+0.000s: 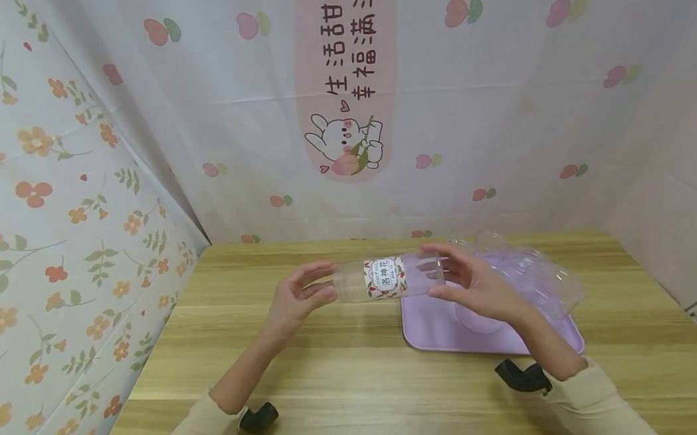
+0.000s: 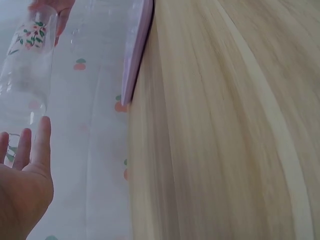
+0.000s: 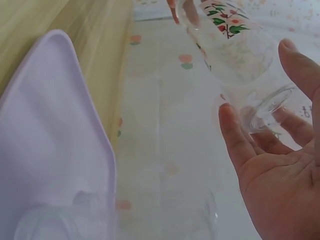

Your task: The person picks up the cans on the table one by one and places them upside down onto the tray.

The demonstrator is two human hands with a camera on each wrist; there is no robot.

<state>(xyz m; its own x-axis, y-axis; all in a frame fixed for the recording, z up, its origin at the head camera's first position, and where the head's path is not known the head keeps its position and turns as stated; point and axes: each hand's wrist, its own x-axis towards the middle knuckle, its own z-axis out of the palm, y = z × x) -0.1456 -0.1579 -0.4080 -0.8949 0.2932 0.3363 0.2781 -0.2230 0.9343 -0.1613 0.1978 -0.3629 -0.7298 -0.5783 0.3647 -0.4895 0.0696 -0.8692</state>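
Observation:
A clear plastic jar (image 1: 352, 284) lies sideways in the air above the table, with a floral label (image 1: 385, 278) round its middle. My left hand (image 1: 293, 299) holds its left end between thumb and fingers. At the other end, my right hand (image 1: 479, 291) grips the jar near its rim, thumb below and fingers above in the head view. The right wrist view shows the rim (image 3: 272, 107) between the thumb and fingers of that hand. No contents show through the see-through wall.
A lilac tray (image 1: 433, 332) lies on the wooden table (image 1: 335, 384) at the right, bearing several clear plastic pieces (image 1: 546, 278). Black bent mounts (image 1: 259, 419) stick out by the wrists. Printed curtains (image 1: 228, 118) hang behind and at the left.

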